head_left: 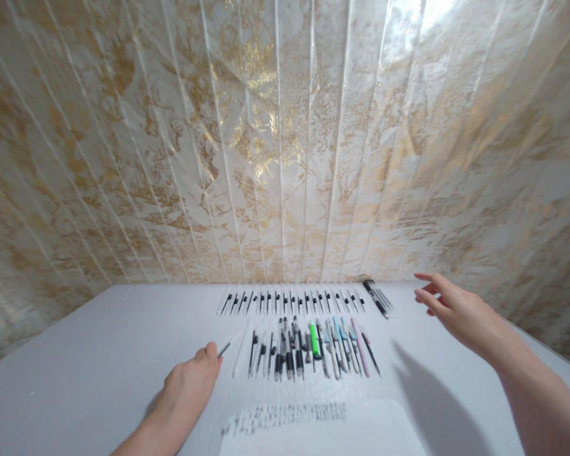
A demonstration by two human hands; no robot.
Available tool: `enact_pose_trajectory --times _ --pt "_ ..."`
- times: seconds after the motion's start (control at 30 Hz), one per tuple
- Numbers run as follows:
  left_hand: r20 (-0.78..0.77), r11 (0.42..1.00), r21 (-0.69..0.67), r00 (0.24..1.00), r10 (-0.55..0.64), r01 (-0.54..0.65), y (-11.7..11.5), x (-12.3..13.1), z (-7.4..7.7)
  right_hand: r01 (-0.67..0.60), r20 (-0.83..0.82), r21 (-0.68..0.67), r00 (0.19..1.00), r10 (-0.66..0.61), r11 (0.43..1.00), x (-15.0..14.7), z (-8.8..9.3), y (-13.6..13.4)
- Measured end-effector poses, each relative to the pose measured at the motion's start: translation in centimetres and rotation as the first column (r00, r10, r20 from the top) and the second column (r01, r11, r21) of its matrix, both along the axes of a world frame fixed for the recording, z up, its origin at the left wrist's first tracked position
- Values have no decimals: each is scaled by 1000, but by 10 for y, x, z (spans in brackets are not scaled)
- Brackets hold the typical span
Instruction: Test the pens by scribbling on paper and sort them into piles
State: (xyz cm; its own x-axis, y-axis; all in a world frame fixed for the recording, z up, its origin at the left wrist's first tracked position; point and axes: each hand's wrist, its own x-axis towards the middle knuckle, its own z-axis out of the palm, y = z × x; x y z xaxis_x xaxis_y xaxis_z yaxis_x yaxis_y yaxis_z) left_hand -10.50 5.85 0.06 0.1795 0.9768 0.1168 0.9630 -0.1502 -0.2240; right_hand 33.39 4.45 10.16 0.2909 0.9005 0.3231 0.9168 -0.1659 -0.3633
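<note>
Nearest lies a pale sheet (pixel 313 438) with blurred dark marks, on a smooth white table (pixel 90 361). Beyond its left corner, the left hand (pixel 190 381) pinches a slim pen-like stick (pixel 224 349) just left of a row of pens (pixel 360 348) that includes a green marker (pixel 314 339); the stick's long axis slants, its free end pointing away and rightward. The right hand (pixel 458 313) is raised, fingers loosely parted. Farther back come a second row of slim pens (pixel 292 303), black pens (pixel 375 299) at its right, then a creased, gold-patterned backdrop (pixel 285 139).
</note>
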Motion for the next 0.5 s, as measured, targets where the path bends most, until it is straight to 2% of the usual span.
enact_pose_trajectory --times 0.1,0.17,0.33,0.4,0.5 --pt "10 1000 -23 1000 -15 15 -5 -7 1 -72 -21 -14 997 71 997 -20 3 -1" --pt "26 999 -33 999 -30 31 -7 -10 4 -170 -42 -16 985 169 985 -41 4 -4" --pt "85 1000 -20 996 -11 13 -7 -14 8 -424 -89 -29 903 420 905 -104 -1 -22" --pt "112 1000 -14 994 3 -2 -6 -17 10 -523 -174 -70 845 506 849 -125 -7 -34" --pt "129 999 -16 991 42 -40 -8 -25 13 -664 -451 -112 697 558 739 -148 -25 -51"
